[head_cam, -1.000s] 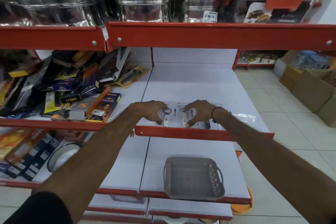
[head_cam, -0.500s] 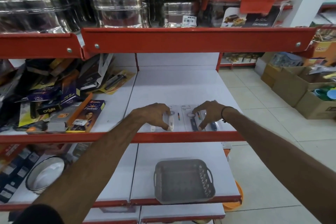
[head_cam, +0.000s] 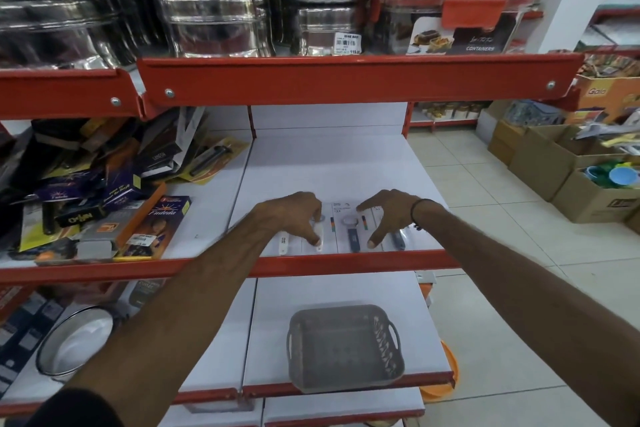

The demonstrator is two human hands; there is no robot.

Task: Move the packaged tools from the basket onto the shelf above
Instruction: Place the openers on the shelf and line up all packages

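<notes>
Both hands rest spread on packaged tools (head_cam: 349,230) along the shelf (head_cam: 332,166) front, left hand (head_cam: 294,215) and right hand (head_cam: 389,215) gripping nothing, seemingly squaring them; basket (head_cam: 346,348) below looks empty.

The shelf (head_cam: 332,166) at frame centre has a smooth, matt white board with a glossy red-painted metal front lip. The packaged tools (head_cam: 349,229) lie under clear, reflective plastic on white card backing. The basket (head_cam: 343,350) at lower centre is matt grey plastic with perforated walls. The round tins (head_cam: 214,24) across the upper frame are polished, mirror-bright metal. The boxes (head_cam: 554,166) at right are plain brown cardboard. The floor tiles (head_cam: 502,218) are smooth with a slight sheen.
</notes>
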